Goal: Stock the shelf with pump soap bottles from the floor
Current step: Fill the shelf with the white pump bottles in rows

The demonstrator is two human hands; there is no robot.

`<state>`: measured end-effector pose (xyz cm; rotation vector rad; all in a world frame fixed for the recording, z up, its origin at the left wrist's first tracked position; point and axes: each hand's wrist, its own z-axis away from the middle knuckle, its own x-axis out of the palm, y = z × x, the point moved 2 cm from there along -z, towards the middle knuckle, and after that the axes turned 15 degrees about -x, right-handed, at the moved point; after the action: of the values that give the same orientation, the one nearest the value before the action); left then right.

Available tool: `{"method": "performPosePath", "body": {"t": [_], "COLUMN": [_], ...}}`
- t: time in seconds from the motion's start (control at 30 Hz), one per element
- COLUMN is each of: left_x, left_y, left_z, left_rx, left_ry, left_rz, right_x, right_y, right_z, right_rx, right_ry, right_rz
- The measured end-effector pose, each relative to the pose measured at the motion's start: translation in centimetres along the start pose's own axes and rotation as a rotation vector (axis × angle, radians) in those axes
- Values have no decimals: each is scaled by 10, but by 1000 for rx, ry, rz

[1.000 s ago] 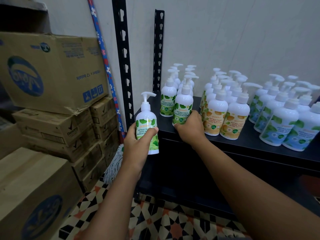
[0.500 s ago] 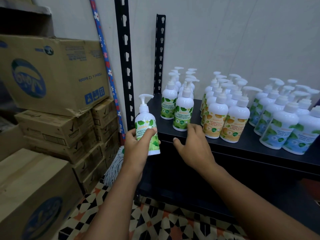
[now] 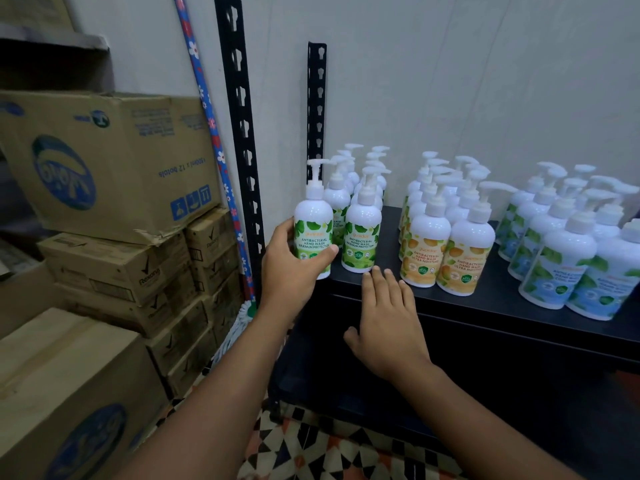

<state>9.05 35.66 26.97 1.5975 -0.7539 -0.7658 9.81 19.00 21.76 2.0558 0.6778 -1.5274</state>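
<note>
Your left hand (image 3: 294, 271) wraps its fingers around a green-label soap bottle (image 3: 313, 226), holding it upright at the shelf's (image 3: 502, 299) near left corner, just beside the green row (image 3: 362, 233). Your right hand (image 3: 389, 323) hovers flat, fingers loosely together, holding nothing, near the shelf's front edge.

Black shelf (image 3: 485, 299) carries upright pump soap bottles (image 3: 471, 237) in rows: green-, orange-, blue-labelled groups.
</note>
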Motion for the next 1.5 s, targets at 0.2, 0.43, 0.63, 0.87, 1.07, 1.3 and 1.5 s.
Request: {"method": "performPosePath", "body": {"t": [0.2,0.43,0.63,0.87,1.07,1.3,1.5], "left_x": [13,12,12,23,27,25,19], "left_y": [-10,-14,-24,-20,-16,-10,-2], "left_z": [-8,-12,-21,-33,-37,-38,-13], "left_rx": [24,47,38,8,-12,-37,-74], "left_ry": [6,-35,-4,5,6,-39,-75], "left_rz": [-77,-158,-223,-258,-315,-387,-338], "right_x": [8,5,3,4,6,-1,-13], "right_y": [1,-1,-1,-2,-2,-2,0], "right_z": [-2,-2,-1,-1,-1,0,2], "right_rx": [43,46,51,52,52,50,47], "right_ry": [146,195,182,204,209,168,54], "right_rz": [-44,-132,-155,-166,-169,-200,-233]}}
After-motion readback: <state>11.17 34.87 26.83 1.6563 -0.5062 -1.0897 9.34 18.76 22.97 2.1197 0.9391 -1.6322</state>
